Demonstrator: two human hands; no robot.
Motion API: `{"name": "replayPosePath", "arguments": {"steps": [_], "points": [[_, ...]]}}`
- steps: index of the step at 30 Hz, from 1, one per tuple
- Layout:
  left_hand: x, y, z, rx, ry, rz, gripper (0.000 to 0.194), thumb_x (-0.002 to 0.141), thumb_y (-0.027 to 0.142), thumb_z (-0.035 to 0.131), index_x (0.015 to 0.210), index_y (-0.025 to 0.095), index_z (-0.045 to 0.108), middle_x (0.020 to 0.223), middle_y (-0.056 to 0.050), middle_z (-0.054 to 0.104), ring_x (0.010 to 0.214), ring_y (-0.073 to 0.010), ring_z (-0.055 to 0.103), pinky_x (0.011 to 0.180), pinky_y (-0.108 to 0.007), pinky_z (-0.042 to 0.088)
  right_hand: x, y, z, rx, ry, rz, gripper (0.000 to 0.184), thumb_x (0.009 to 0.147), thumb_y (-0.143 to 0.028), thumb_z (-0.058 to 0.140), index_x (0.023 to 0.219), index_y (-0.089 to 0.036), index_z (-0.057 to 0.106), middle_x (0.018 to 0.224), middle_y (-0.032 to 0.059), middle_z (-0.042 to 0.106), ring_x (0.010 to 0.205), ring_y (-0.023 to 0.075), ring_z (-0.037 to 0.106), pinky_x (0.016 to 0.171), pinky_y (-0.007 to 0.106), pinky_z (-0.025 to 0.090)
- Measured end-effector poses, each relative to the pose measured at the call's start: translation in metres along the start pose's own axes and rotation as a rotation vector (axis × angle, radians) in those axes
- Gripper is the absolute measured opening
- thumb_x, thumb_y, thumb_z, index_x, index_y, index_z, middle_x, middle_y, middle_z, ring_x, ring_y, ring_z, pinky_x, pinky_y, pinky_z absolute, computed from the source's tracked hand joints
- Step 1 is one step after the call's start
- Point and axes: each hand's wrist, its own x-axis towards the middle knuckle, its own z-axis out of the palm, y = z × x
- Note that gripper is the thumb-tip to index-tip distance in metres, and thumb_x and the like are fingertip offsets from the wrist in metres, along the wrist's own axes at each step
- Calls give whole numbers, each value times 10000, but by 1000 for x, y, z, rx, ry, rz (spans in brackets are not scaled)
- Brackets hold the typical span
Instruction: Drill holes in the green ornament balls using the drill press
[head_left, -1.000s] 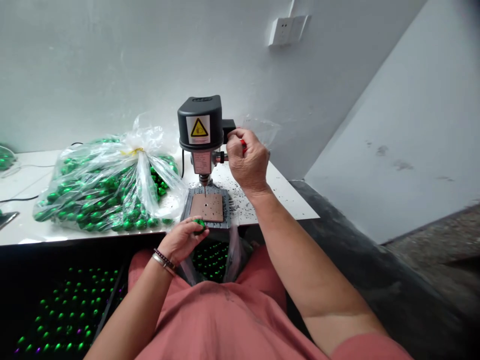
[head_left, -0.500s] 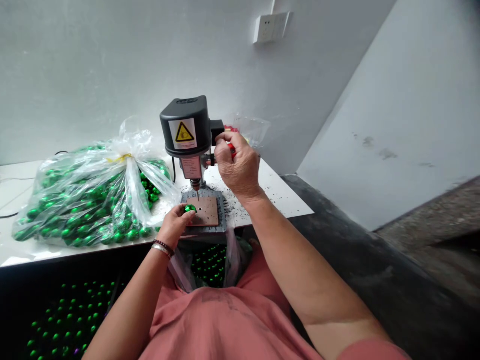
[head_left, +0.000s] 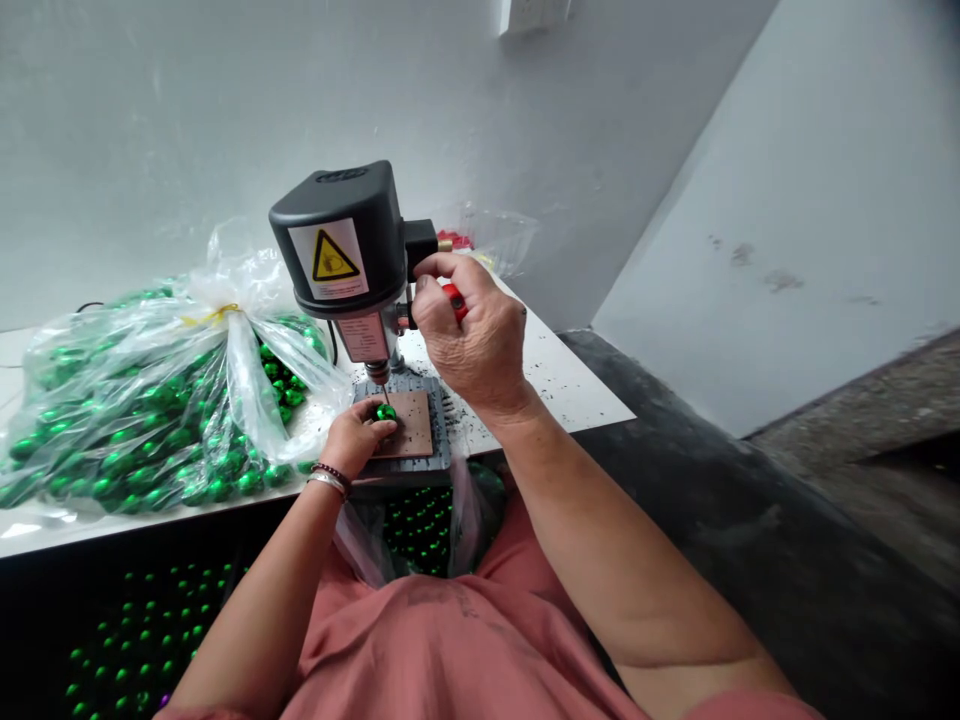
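Pinching green ball (head_left: 385,412) in nearly closed left hand (head_left: 351,438), over brown board (head_left: 415,425) beneath drill bit (head_left: 386,393), left of frame centre. Gripping red handle (head_left: 455,302) with curled right hand (head_left: 478,335), near mid-frame.

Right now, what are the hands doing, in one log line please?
left hand: holds green ball under drill bit | right hand: grips red handle | tied bag: on table

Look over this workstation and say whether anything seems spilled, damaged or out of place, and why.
Dark bits lie scattered on the base of the drill press and the white table beside it, looking like loose debris. The right-hand wall has grey smudges, which stand out against its pale surface.
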Motion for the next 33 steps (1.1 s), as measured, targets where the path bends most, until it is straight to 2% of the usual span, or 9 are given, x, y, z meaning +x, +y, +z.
{"name": "replayPosePath", "arguments": {"steps": [3,6,13,16,20,23,28,33], "points": [[4,1,0,132,48,76,443,555,275,696,991,212,654,802,3,667,658,-125,569,632,-233,445,1,0,-1,-31,-19,-20,254,814,-330,406,866,-185,607,702,-31,612,598,39,521,624,181,423],[7,3,0,220,36,128,455,545,292,711,990,210,671,815,-7,671,743,-160,585,710,-256,442,6,1,-2,-65,-61,-26,269,822,-345,388,848,-187,604,667,-34,590,591,42,518,599,177,417],[7,11,1,259,-35,84,467,587,302,685,1046,220,655,790,2,666,752,-165,585,720,-258,446,16,1,-3,-74,-85,-15,277,825,-362,387,845,-194,607,622,-46,562,564,33,507,564,165,406],[7,8,1,269,-28,92,463,600,313,679,1052,215,653,797,-6,669,772,-174,589,735,-268,446,8,1,-4,-64,-60,-39,257,822,-337,404,859,-190,612,632,-45,580,543,29,497,563,166,414],[8,4,2,270,-13,132,485,604,316,682,1076,210,643,888,-24,678,855,-196,591,802,-291,430,-15,5,-5,-107,2,-157,201,790,-237,444,853,-164,620,619,-32,589,515,38,483,556,186,425],[7,3,1,285,-8,137,487,599,331,685,1071,217,646,869,-19,681,876,-213,586,806,-304,430,-29,10,-5,-154,38,-207,173,755,-193,473,848,-166,616,636,-25,600,517,52,482,542,205,426],[7,2,2,270,-10,160,471,611,318,671,1072,224,645,881,-18,681,863,-210,590,776,-296,445,-38,14,-1,-195,75,-245,173,722,-150,495,862,-172,595,672,-26,610,512,57,472,511,213,409],[7,-2,2,203,-1,128,467,594,284,685,1056,228,652,918,-21,691,900,-220,594,833,-312,430,-48,19,2,-212,81,-228,206,713,-128,497,890,-196,580,685,-35,598,531,57,489,508,208,405]]}}
